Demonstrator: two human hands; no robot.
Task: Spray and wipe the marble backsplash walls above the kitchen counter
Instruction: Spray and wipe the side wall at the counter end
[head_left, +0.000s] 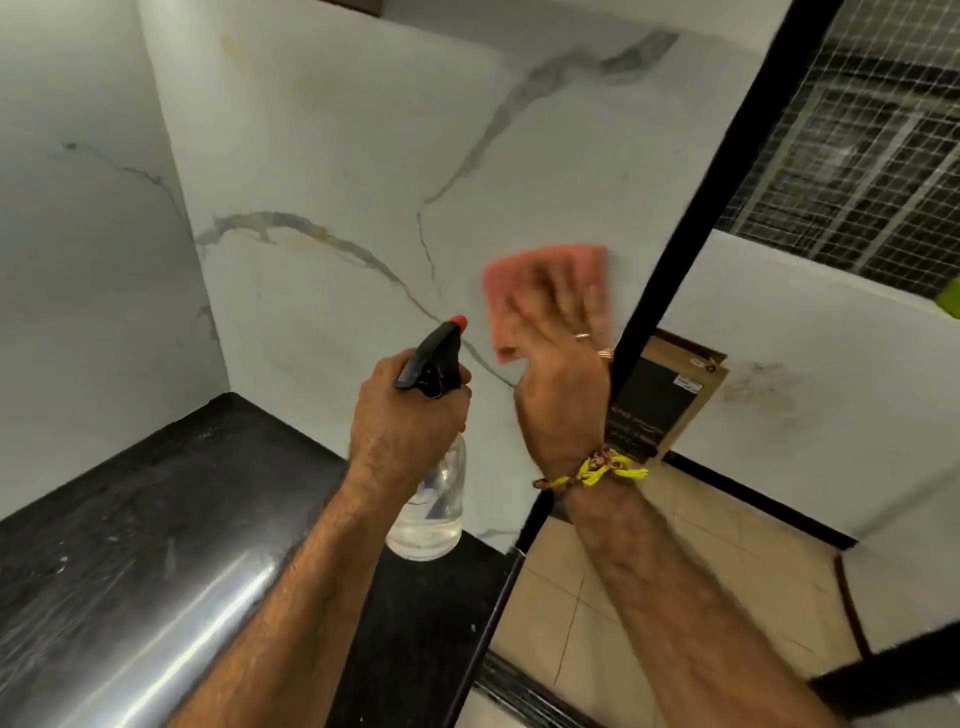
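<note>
- We see the left hand (402, 415) with its fingers curled round the neck of a clear plastic spray bottle (431, 499) with a black trigger head and a red nozzle tip; the bottle hangs upright above the counter, and the nozzle points at the wall.
- The bottle holds clear liquid in its lower part.
- The right hand (563, 364) lies flat, fingers straight and spread, and presses a pink rectangular wiping cloth (511, 275) against the white marble backsplash wall with grey veins (337, 156). Hand and cloth are motion-blurred.
- The cloth sits on the lower right part of the facing wall panel, just beside the black vertical frame post (691, 208) at the panel's right edge.
- We note rings on two fingers of the right hand and a yellow knotted thread bracelet (597, 470) round that wrist.
- A second veined marble panel meets the facing one at an inside corner on the left.
- Below both panels lies a dark stone kitchen counter (156, 493) with a shiny steel rim (171, 649) along its near part.
- Beyond the post, a brown cardboard box with a black printed face (670, 395) leans against a white wall, above beige floor tiles (649, 571).
- A wire mesh grille (857, 156) fills the upper right.
</note>
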